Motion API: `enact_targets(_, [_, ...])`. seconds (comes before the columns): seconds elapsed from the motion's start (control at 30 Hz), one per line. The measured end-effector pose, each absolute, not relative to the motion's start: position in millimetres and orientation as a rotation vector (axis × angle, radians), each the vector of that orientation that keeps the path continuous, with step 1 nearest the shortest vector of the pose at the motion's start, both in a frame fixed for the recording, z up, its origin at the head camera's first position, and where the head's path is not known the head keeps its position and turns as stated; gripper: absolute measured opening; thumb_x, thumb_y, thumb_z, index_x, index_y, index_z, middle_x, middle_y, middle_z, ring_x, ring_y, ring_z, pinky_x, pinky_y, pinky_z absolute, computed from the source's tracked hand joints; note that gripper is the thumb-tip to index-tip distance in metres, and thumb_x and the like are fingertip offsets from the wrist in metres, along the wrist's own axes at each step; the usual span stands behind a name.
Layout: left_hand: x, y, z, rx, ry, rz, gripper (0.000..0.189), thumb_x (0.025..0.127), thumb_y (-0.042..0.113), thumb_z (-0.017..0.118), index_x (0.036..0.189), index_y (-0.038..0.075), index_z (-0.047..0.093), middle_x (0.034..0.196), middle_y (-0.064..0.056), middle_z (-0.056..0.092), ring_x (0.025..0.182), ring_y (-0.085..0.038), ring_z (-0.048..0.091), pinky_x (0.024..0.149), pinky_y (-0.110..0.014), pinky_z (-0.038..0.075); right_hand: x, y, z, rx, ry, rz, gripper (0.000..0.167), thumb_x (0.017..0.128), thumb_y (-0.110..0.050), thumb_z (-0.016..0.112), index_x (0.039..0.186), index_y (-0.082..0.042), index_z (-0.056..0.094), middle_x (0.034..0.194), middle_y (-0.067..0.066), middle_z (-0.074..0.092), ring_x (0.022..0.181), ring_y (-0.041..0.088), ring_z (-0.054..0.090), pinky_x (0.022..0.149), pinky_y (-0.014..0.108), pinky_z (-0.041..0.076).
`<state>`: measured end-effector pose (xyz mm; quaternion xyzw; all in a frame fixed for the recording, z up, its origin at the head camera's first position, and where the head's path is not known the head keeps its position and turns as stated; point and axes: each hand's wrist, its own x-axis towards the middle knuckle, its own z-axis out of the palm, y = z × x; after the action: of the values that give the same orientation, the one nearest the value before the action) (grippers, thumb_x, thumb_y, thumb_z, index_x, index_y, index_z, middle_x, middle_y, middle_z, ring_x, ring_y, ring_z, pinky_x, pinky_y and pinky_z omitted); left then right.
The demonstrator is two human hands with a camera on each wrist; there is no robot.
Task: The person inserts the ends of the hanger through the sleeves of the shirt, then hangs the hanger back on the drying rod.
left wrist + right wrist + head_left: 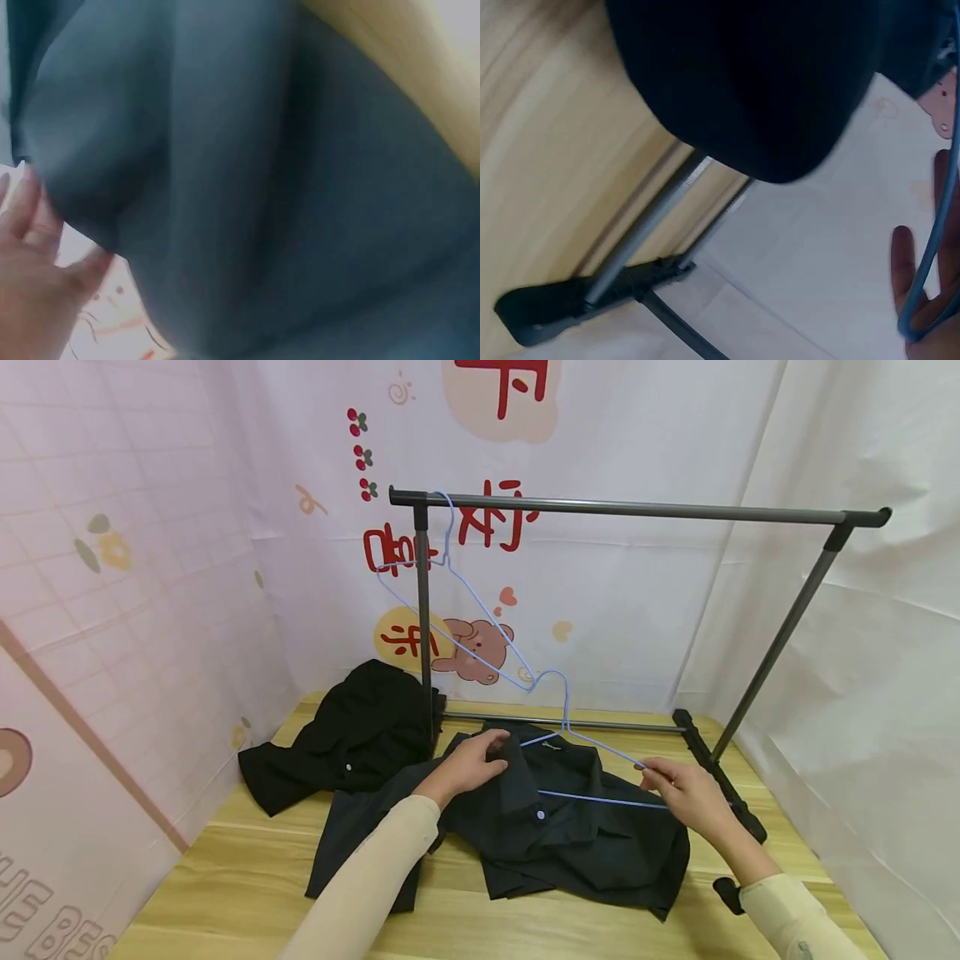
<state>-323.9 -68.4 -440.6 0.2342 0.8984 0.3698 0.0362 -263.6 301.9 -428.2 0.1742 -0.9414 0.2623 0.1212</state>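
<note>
A dark button-up shirt [517, 827] is bunched on the wooden table, its collar opening facing up. My left hand [471, 766] pinches the shirt near the collar; in the left wrist view, the fingers of the left hand [41, 277] are at the fabric's edge. The right hand [686, 793] grips the right end of a blue wire hanger [603, 748]. This hanger stands hook up, with its left shoulder partly hidden inside the shirt. In the right wrist view, the blue wire [939, 232] runs across the right hand [937, 322].
A grey garment rack [637, 508] stands behind the shirt, with a second blue hanger [491, 610] on its left end. Another black garment [352, 735] lies crumpled at the back left. A small black object [727, 895] rests by the right sleeve. Printed curtains [637, 435] surround the table [240, 877].
</note>
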Motion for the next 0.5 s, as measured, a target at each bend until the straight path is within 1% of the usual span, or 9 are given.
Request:
enact_targets(0.07, [-326,-74,-443,0.709,2.785,1.063,0.045,0.099,0.025,0.062,0.14,0.007,0.055,0.132,-0.013,0.059,0.122,-0.029,0.055,0.102,-0.045,0.043,-266,302,-433,0.522,-2.73,0.822,0.019,0.102,-0.014,0.057,0.114,-0.008,0.071,0.083,-0.008,0.069,0.077,0.013,0.062,0.062,0.033,0.044])
enact_targets(0.13, [-326,-77,-444,0.711,2.8,1.034,0.042,0.1,0.028,0.062,0.135,0.006,0.06,0.129,-0.013,0.061,0.118,-0.029,0.057,0.1,-0.045,0.044,-269,302,-437,0.561,-2.71,0.899,0.019,0.101,-0.012,0.057,0.113,-0.006,0.071,0.083,-0.008,0.069,0.08,0.013,0.064,0.065,0.031,0.048])
enact_targets(0.23, [-323,-77,-442,0.744,2.772,1.107,0.035,0.1,0.028,0.061,0.129,0.01,0.066,0.126,-0.009,0.064,0.114,-0.027,0.059,0.098,-0.043,0.046,-272,301,-443,0.633,-2.686,1.018,0.018,0.101,-0.008,0.057,0.111,-0.003,0.071,0.083,-0.008,0.069,0.082,0.011,0.067,0.07,0.028,0.052])
enact_targets(0.37, [-318,-68,-437,0.776,2.688,1.249,0.033,0.101,0.028,0.06,0.131,0.017,0.067,0.127,-0.003,0.065,0.111,-0.021,0.061,0.095,-0.04,0.048,-276,293,-449,0.703,-2.665,1.132,0.019,0.102,-0.008,0.056,0.11,-0.001,0.071,0.084,-0.006,0.069,0.08,0.012,0.067,0.069,0.026,0.051])
enact_targets(0.5, [-314,-60,-434,0.774,2.72,1.342,0.026,0.1,0.028,0.062,0.122,0.018,0.072,0.119,0.0,0.068,0.103,-0.017,0.063,0.088,-0.034,0.05,-277,280,-451,0.711,-2.653,1.214,0.02,0.102,-0.012,0.056,0.111,-0.003,0.071,0.087,-0.005,0.07,0.083,0.01,0.066,0.071,0.026,0.052])
